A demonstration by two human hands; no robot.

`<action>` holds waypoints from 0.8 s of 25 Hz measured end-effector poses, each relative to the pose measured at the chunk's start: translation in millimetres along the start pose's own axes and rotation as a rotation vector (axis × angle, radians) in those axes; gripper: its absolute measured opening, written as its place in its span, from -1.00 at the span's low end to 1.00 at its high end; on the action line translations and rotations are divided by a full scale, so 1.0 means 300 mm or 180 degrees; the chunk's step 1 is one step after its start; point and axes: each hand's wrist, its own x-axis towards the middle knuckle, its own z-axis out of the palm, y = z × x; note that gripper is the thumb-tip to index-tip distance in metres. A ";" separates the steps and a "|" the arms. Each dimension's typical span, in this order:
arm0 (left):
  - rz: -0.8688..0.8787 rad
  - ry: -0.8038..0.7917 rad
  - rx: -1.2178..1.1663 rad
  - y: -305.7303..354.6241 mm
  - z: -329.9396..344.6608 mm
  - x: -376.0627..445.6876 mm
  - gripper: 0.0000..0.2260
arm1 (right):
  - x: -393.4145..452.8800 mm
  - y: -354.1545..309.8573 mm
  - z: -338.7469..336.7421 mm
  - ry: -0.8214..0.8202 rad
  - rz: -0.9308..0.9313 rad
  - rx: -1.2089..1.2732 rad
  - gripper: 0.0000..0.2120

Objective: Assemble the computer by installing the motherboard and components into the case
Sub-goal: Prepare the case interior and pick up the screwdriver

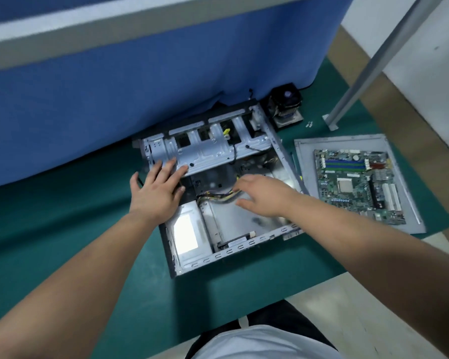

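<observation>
open case: lies flat mid-mat on the green mat, its far end against the blue cloth. your left hand: fingers spread, flat on the case's drive bracket. your right hand: inside the case, fingers loosely apart at the yellow-and-black cables, blurred. motherboard: on the grey side panel by the mat's right edge. cooler fan: far right corner.

a workshop: green mat (blue partition behind), open case.
</observation>
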 end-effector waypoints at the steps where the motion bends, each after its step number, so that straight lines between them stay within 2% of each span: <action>1: -0.0077 0.0085 -0.0004 0.017 -0.007 0.008 -0.59 | -0.019 0.045 -0.031 0.0100 0.0099 0.0054 -0.56; 3: -0.0321 0.0248 -0.0181 0.053 -0.017 0.012 -0.66 | -0.048 0.109 -0.066 0.0309 0.0290 0.0384 -0.62; 6: -0.0344 0.0545 -0.0417 0.171 -0.059 0.089 -0.71 | -0.099 0.227 -0.127 0.0682 0.0658 0.1040 -0.72; 10: 0.0330 0.0577 -0.0591 0.376 -0.116 0.260 -0.68 | -0.088 0.417 -0.212 0.0884 0.1053 0.1541 -0.82; 15: 0.0588 0.0152 -0.0615 0.628 -0.113 0.481 -0.64 | -0.004 0.692 -0.239 0.0801 0.1631 0.1849 -0.77; 20: 0.0326 -0.0309 -0.0442 0.722 -0.031 0.591 -0.49 | 0.089 0.949 -0.205 0.0617 0.2001 0.1721 -0.67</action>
